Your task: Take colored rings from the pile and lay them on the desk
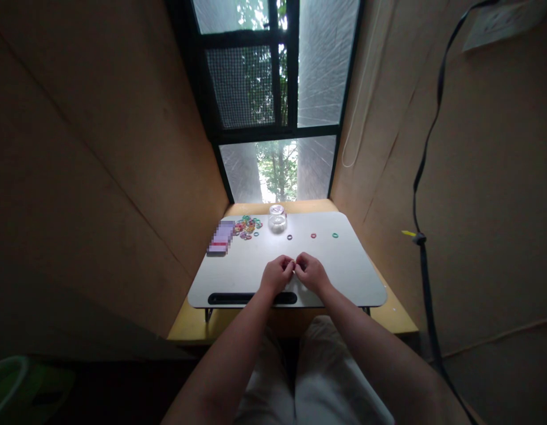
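My left hand (279,274) and my right hand (311,271) meet above the front middle of a white lap table (344,277). Both are closed in a pinch, fingertips almost touching, around something tiny and pale that I cannot make out. Beyond them lie three small rings that look like hair ties, spaced in a row: a dark one (290,237), a red one (313,235) and a green one (335,235). A clear jar (277,219) stands at the back. To its left is a pile of many-coloured hair ties (248,225).
A blurred-out flat object (221,238) lies at the table's left edge. A black slot (231,298) runs along the front. The table stands on a yellow ledge (185,330) between two walls, below a window (277,171). A black cable (426,295) hangs at right.
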### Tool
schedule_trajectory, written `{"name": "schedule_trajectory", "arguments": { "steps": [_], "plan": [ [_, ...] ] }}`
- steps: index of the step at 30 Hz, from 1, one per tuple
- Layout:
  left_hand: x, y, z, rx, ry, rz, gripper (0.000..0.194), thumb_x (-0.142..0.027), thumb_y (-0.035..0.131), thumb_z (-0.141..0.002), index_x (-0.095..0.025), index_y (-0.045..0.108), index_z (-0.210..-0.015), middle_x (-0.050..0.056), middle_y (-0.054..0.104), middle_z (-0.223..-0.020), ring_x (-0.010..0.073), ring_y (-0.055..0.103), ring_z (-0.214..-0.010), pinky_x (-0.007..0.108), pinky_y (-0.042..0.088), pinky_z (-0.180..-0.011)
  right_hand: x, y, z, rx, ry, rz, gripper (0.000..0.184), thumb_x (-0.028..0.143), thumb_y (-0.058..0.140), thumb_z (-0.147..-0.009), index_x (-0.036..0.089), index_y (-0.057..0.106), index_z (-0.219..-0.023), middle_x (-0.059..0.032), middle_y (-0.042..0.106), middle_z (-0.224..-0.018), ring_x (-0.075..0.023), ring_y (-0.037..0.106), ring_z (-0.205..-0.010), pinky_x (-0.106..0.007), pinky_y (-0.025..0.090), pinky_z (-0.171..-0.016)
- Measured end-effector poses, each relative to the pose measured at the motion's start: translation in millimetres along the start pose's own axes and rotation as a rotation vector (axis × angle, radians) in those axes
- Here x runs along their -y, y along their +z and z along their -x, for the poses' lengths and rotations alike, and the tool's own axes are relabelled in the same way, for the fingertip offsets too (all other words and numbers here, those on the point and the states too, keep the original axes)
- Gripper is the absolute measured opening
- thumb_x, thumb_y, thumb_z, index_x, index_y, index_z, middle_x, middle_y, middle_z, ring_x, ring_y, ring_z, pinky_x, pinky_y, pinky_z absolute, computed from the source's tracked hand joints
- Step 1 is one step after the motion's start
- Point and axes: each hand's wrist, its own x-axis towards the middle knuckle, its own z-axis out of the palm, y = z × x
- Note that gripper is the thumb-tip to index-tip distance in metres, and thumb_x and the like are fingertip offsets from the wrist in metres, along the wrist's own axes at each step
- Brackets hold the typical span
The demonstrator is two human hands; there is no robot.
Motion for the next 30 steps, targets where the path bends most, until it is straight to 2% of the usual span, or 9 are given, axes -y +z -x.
{"name": "schedule_trajectory", "arguments": {
  "steps": [5,9,12,18,25,30],
  "plan": [
    [-3.9,-1.2,0.1,-0.008,-0.020,-0.011,0.021,-0.034,0.053,-0.082,-0.019,0.068,-0.087,0.002,0.071,-0.079,0.0126,0.062,-0.070,0.024,0.044,-0.066,-0.6,0.5,0.0,-0.001,-0.001,-0.059,0.009,0.025,0.052,-0.078,0.020,0.058,-0.076,0.0015,0.059,-0.065,-0.0114,0.051,-0.057,-0.023,0.040,-0.056],
    [-3.8,-0.8,-0.6,-0.007,-0.015,-0.068,0.024,-0.036,0.052,-0.083,-0.019,0.069,-0.085,0.002,0.070,-0.076,0.0126,0.061,-0.067,0.024,0.042,-0.063,-2.3,0.8,-1.3,-0.018,-0.013,-0.132,0.016,0.022,0.052,-0.078,0.020,0.065,-0.086,-0.0022,0.066,-0.080,-0.0135,0.058,-0.068,-0.024,0.046,-0.064],
    [-1.8,0.1,-1.1,-0.010,-0.003,-0.115,0.026,-0.038,0.051,-0.084,-0.019,0.069,-0.083,0.003,0.070,-0.074,0.0127,0.060,-0.066,0.024,0.041,-0.062,-3.8,0.2,-2.1,0.000,-0.036,-0.153,0.018,0.022,0.052,-0.078,0.020,0.068,-0.087,-0.0038,0.068,-0.085,-0.0150,0.061,-0.075,-0.026,0.048,-0.069],
    [0.6,1.4,-0.8,-0.018,-0.011,-0.101,0.023,-0.037,0.054,-0.082,-0.020,0.068,-0.083,0.002,0.069,-0.076,0.0124,0.060,-0.067,0.024,0.041,-0.062,-3.8,-0.4,-1.6,0.042,0.010,-0.135,0.016,0.024,0.052,-0.079,0.019,0.066,-0.082,-0.0012,0.065,-0.071,-0.0130,0.057,-0.063,-0.023,0.043,-0.058],
    [-2.4,-0.3,0.2,-0.029,-0.024,-0.057,0.020,-0.035,0.055,-0.081,-0.019,0.066,-0.083,0.001,0.068,-0.074,0.0116,0.060,-0.065,0.023,0.042,-0.062,-3.5,1.5,-0.5,0.015,0.045,-0.055,0.012,0.027,0.052,-0.079,0.019,0.061,-0.076,0.0012,0.059,-0.063,-0.0114,0.051,-0.056,-0.022,0.038,-0.054],
    [-3.8,-1.3,1.4,0.004,-0.019,0.031,0.016,-0.030,0.056,-0.079,-0.018,0.065,-0.086,0.000,0.069,-0.075,0.0106,0.061,-0.063,0.023,0.045,-0.062,-3.1,2.6,0.2,0.006,0.061,-0.029,0.014,0.030,0.050,-0.081,0.020,0.057,-0.074,0.0017,0.056,-0.061,-0.0117,0.049,-0.054,-0.022,0.036,-0.052]
  ]
}}
